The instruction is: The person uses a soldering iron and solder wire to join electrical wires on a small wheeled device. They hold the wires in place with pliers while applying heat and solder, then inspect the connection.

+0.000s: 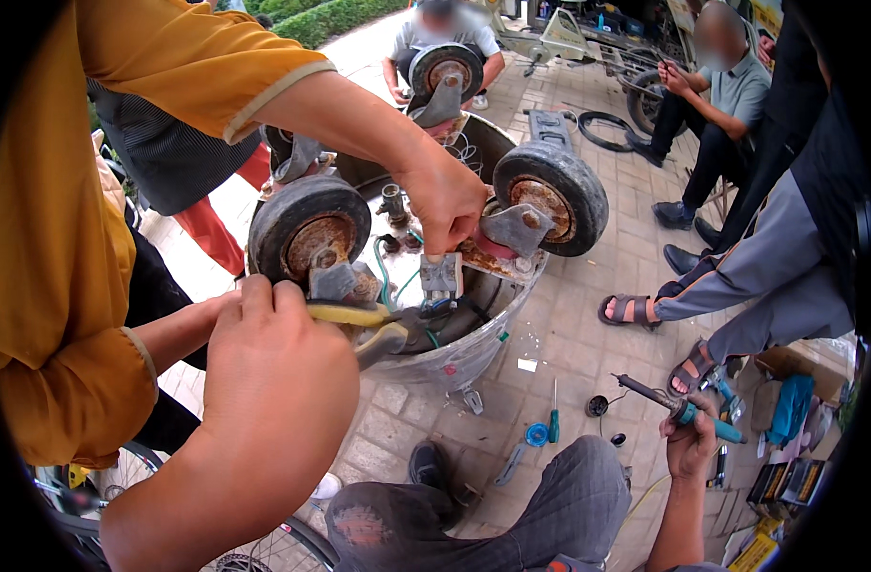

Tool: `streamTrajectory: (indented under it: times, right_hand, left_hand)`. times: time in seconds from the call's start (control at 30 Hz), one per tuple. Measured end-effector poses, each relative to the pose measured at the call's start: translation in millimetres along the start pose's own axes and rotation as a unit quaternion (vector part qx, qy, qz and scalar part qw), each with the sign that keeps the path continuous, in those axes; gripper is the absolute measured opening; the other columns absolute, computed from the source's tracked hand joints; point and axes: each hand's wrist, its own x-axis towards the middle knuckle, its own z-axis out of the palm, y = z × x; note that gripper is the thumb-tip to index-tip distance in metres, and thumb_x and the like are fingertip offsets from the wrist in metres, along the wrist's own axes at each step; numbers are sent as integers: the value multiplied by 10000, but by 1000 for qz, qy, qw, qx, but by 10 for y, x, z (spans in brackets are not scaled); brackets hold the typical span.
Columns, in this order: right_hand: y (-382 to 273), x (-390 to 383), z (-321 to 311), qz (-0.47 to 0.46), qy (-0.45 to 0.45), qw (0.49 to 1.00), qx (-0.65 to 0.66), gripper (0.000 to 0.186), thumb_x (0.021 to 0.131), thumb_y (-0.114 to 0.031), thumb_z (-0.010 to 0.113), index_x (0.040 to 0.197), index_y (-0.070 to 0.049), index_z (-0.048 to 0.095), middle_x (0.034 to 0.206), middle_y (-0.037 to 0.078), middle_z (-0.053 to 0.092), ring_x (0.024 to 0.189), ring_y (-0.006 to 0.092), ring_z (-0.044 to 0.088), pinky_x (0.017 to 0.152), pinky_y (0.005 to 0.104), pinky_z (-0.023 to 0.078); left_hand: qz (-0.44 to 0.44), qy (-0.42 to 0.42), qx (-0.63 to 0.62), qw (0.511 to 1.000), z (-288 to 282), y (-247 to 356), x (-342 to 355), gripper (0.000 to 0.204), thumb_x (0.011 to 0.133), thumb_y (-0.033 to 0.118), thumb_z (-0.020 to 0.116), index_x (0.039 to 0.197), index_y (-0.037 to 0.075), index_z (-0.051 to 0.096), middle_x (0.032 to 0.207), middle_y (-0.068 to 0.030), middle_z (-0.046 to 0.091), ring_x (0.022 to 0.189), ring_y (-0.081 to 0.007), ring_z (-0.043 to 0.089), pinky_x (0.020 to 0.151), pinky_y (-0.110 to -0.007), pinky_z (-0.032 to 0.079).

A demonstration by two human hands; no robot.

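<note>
My left hand [281, 357] is closed around yellow-handled pliers [348, 313], whose dark jaws reach wires inside an upturned round metal drum [426, 372]. A person in a yellow jacket pinches a pale connector block [442, 275] by the jaws with one hand [443, 200]. That person's other wrist [189, 329] runs behind my left hand, which hides its fingers. At the lower right, my right hand [691, 443] grips a soldering iron [688, 412] with a teal handle, its tip pointing up and left, away from the drum.
Rusty caster wheels [553, 198] stick up from the drum's rim. A green screwdriver [553, 415], a blue tape roll [536, 435] and a small round tin [597, 406] lie on the paving. Someone in sandals [631, 310] stands at right; boxes [788, 481] fill the lower right.
</note>
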Motion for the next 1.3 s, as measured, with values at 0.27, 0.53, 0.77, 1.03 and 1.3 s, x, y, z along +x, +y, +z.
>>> streamTrajectory:
  times: [0.27, 0.53, 0.77, 1.03, 1.3]
  right_hand:
    - [17, 17, 45, 7, -4, 1000, -5, 377, 873, -262, 591, 1175, -41, 542, 879, 119, 654, 645, 212, 608, 595, 357, 485]
    - [-55, -56, -2, 4, 50, 997, -54, 394, 852, -242, 606, 1138, 15, 524, 859, 135, 641, 628, 231, 609, 584, 350, 512]
    - [73, 82, 92, 48, 24, 992, -115, 404, 871, -296, 625, 1143, -15, 523, 840, 86, 607, 626, 193, 595, 578, 329, 497]
    - [51, -57, 93, 35, 75, 984, -160, 408, 883, -274, 612, 1172, -1, 523, 866, 92, 599, 657, 188, 591, 613, 311, 494]
    - [110, -167, -2, 43, 156, 976, -147, 467, 888, -271, 611, 1243, 18, 518, 931, 94, 604, 728, 180, 583, 650, 299, 486]
  left_hand:
    - [-44, 77, -78, 993, 93, -140, -219, 195, 702, 117, 655, 848, 5, 718, 1011, -183, 608, 1006, -341, 564, 854, -410, 476]
    - [10, -190, -551, 813, 1626, -519, -1030, 260, 686, 171, 768, 901, 37, 712, 977, -145, 657, 885, -332, 638, 751, -423, 511]
    - [-68, -385, -454, 800, 4035, 667, -991, 580, 838, 582, 618, 896, 9, 690, 898, -240, 679, 888, -433, 638, 794, -487, 498]
    - [41, -330, -491, 806, 4877, 1505, -460, 537, 840, 531, 610, 912, 3, 677, 860, -226, 665, 862, -423, 631, 782, -480, 495]
    - [281, -274, -464, 794, 4731, 2099, 44, 396, 852, 397, 614, 975, 25, 671, 923, -200, 661, 915, -393, 625, 816, -473, 494]
